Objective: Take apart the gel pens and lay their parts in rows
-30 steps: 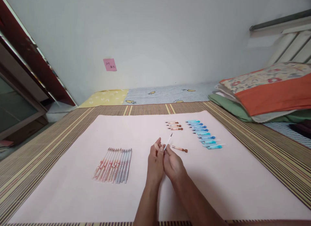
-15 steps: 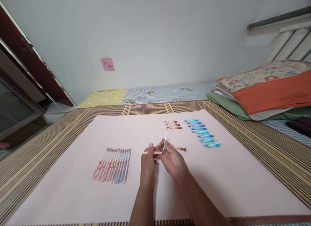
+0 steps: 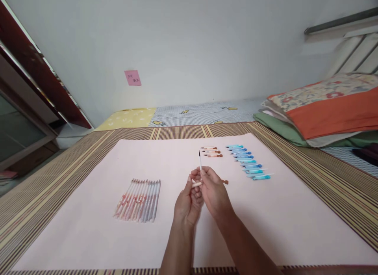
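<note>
My left hand is closed, with a short cream pen barrel pinched between thumb and fingers. Beside it, my right hand grips a thin white pen refill, nearly upright with its dark tip pointing away from me. The hands meet above the pale pink sheet, and the refill's lower end is hidden by the fingers. Behind my right hand lies a pen with a brown end, mostly covered. Farther off are three brown-ended pens in a short column.
To the left lies a tight row of several white, pink and grey pens. Several blue pens form a slanting column at right. A striped mat lies under the sheet. Folded bedding is stacked at far right, against the wall.
My left hand has turned and closed in on the right, and less of the cream barrel shows. The refill has swung from leaning right to nearly upright.
</note>
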{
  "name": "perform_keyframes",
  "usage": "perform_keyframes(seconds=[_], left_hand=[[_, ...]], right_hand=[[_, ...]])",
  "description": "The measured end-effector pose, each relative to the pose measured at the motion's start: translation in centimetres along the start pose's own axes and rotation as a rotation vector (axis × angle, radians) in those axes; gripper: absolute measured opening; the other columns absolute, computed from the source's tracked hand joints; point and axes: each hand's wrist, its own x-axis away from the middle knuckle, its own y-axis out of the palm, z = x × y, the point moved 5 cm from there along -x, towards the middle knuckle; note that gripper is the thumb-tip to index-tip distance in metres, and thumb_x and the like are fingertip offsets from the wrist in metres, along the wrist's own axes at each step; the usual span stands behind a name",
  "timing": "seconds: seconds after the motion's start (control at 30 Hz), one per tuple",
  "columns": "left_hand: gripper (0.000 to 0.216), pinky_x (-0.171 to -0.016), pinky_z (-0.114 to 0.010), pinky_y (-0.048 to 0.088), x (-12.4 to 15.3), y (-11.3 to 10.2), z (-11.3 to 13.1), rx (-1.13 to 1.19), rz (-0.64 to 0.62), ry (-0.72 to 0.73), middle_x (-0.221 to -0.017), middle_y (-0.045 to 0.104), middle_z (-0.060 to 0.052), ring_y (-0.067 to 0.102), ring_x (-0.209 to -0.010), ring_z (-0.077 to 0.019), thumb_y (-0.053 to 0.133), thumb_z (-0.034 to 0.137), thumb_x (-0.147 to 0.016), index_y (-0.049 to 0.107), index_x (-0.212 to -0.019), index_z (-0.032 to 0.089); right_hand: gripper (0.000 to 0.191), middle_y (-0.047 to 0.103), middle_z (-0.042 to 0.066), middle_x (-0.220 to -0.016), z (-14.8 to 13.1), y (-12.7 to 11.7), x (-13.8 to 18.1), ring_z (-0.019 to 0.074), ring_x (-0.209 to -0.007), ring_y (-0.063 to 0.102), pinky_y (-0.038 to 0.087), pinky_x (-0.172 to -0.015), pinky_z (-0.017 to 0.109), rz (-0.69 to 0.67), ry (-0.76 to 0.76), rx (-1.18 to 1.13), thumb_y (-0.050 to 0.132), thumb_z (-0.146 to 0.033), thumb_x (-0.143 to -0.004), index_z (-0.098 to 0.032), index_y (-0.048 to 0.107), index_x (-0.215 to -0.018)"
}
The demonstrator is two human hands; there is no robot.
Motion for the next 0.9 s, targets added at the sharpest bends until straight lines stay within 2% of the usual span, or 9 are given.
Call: perform_keyframes(seconds=[0.07, 0.13, 0.23, 0.33, 0.43, 0.57, 0.7, 0.8, 0.9], left_hand=[[0.030, -0.039, -0.012, 0.031, 0.2, 0.6, -0.3, 0.081, -0.061, -0.084, -0.054, 0.051, 0.003, 0.043, -0.042, -0.0032, 0.072, 0.031, -0.093, 0.063, -0.073, 0.010], [0.032, -0.038, -0.011, 0.031, 0.4, 0.9, -0.3, 0.132, -0.101, -0.131, -0.055, 0.050, 0.003, 0.043, -0.043, -0.0031, 0.068, 0.029, -0.096, 0.061, -0.071, 0.010], [0.034, -0.039, -0.011, 0.032, 0.5, 0.9, -0.3, 0.197, -0.122, -0.172, -0.056, 0.049, 0.003, 0.044, -0.044, -0.0034, 0.064, 0.030, -0.098, 0.060, -0.070, 0.011], [0.036, -0.039, -0.012, 0.032, 0.2, 0.3, -0.1, 0.177, -0.077, -0.134, -0.056, 0.052, 0.002, 0.045, -0.044, -0.0041, 0.065, 0.032, -0.098, 0.059, -0.069, 0.012], [0.034, -0.038, -0.013, 0.031, -0.1, -0.5, 0.6, 0.056, 0.015, 0.000, -0.057, 0.058, 0.000, 0.047, -0.044, -0.0046, 0.072, 0.035, -0.093, 0.062, -0.070, 0.011], [0.033, -0.042, -0.015, 0.036, -0.2, -0.8, 1.2, -0.044, 0.056, 0.137, -0.058, 0.062, -0.001, 0.053, -0.047, -0.0072, 0.079, 0.038, -0.086, 0.064, -0.076, 0.011], [0.028, -0.049, -0.016, 0.042, -0.2, -0.3, 0.9, -0.028, -0.030, 0.152, -0.065, 0.065, -0.003, 0.056, -0.053, -0.0083, 0.077, 0.032, -0.089, 0.065, -0.077, 0.010], [0.021, -0.054, -0.018, 0.046, -0.2, 0.2, 0.6, 0.067, -0.117, 0.111, -0.072, 0.067, -0.004, 0.059, -0.060, -0.0092, 0.074, 0.026, -0.091, 0.067, -0.079, 0.010], [0.017, -0.057, -0.020, 0.047, -0.2, 0.5, 0.6, 0.109, -0.192, 0.073, -0.076, 0.068, -0.005, 0.061, -0.065, -0.0108, 0.075, 0.023, -0.089, 0.068, -0.082, 0.010]], right_hand=[[0.028, 0.072, 0.007, -0.098, -0.5, 0.5, 0.3, 0.0211, -0.094, 0.066, 0.041, -0.050, 0.021, -0.039, 0.005, 0.018, 0.072, -0.047, -0.085, -0.021, 0.065, -0.093], [0.028, 0.073, 0.007, -0.099, -1.0, 0.8, 0.4, 0.0226, -0.098, 0.067, 0.044, -0.054, 0.022, -0.063, -0.003, 0.004, 0.073, -0.047, -0.083, -0.021, 0.065, -0.091], [0.029, 0.073, 0.006, -0.095, -1.8, 0.7, 0.2, 0.0227, -0.098, 0.068, 0.053, -0.072, 0.030, -0.066, -0.048, -0.006, 0.076, -0.047, -0.080, -0.021, 0.066, -0.087], [0.030, 0.070, 0.003, -0.087, -2.9, -0.4, -0.3, 0.0191, -0.089, 0.067, 0.053, -0.087, 0.037, -0.043, -0.115, 0.089, 0.078, -0.047, -0.078, -0.021, 0.068, -0.087], [0.025, 0.068, 0.001, -0.081, -4.4, -1.3, -0.5, 0.0177, -0.080, 0.063, 0.052, -0.082, 0.035, -0.081, -0.214, 0.384, 0.075, -0.044, -0.082, -0.021, 0.070, -0.090], [0.012, 0.068, 0.003, -0.091, -5.5, -0.5, 0.1, 0.0193, -0.088, 0.063, 0.049, -0.080, 0.032, -0.232, -0.420, 0.775, 0.063, -0.030, -0.091, -0.021, 0.071, -0.092], [0.016, 0.065, 0.004, -0.093, -4.5, 0.7, 0.9, 0.0187, -0.088, 0.063, 0.049, -0.078, 0.031, -0.339, -0.495, 0.929, 0.054, -0.021, -0.095, -0.023, 0.069, -0.090], [0.020, 0.063, 0.004, -0.093, -3.6, 0.8, 1.1, 0.0176, -0.081, 0.062, 0.050, -0.072, 0.030, -0.347, -0.482, 0.993, 0.050, -0.020, -0.097, -0.023, 0.069, -0.092], [0.022, 0.063, 0.005, -0.095, -3.6, 0.6, 1.0, 0.0182, -0.083, 0.063, 0.051, -0.072, 0.030, -0.331, -0.501, 1.008, 0.048, -0.022, -0.099, -0.023, 0.069, -0.095]])
